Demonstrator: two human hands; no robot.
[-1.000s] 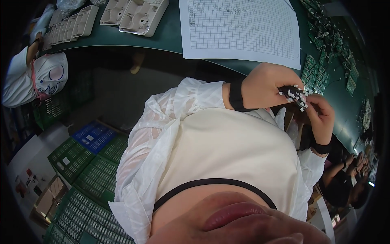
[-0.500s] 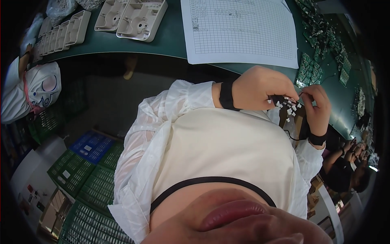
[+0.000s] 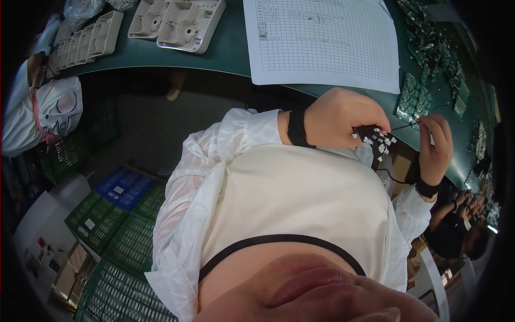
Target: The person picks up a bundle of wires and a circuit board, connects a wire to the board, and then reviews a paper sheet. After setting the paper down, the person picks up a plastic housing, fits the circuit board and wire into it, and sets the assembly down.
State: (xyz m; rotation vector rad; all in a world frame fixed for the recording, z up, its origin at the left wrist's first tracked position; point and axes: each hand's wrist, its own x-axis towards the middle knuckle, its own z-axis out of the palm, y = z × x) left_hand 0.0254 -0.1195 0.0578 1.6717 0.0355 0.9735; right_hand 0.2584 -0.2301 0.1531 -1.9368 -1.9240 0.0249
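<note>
My left hand (image 3: pixel 343 118) is closed round a bundle of short black cables (image 3: pixel 367 132). Small white connectors (image 3: pixel 383 145) bunch together at the ends that stick out of the fist. To its right, the fingertips of my right hand (image 3: pixel 435 144) pinch a single thin black cable (image 3: pixel 406 127), which stretches between the two hands. Both hands hover in front of the table edge. Past my right hand, small green circuit boards (image 3: pixel 412 102) lie on the green tabletop (image 3: pixel 236 56). Fingers of the left fist hide most of the bundle.
A gridded paper sheet (image 3: pixel 322 51) lies at the table edge. Beige plastic housings (image 3: pixel 191 27) stand at the far left. Green crates (image 3: pixel 126 241) and a blue crate (image 3: pixel 122 188) sit low on the left. Other people (image 3: pixel 450 228) are at both sides.
My right hand has moved right, away from the left fist, and the black cable between them now shows longer and taut. My left hand stays nearly in place, still round the bundle.
</note>
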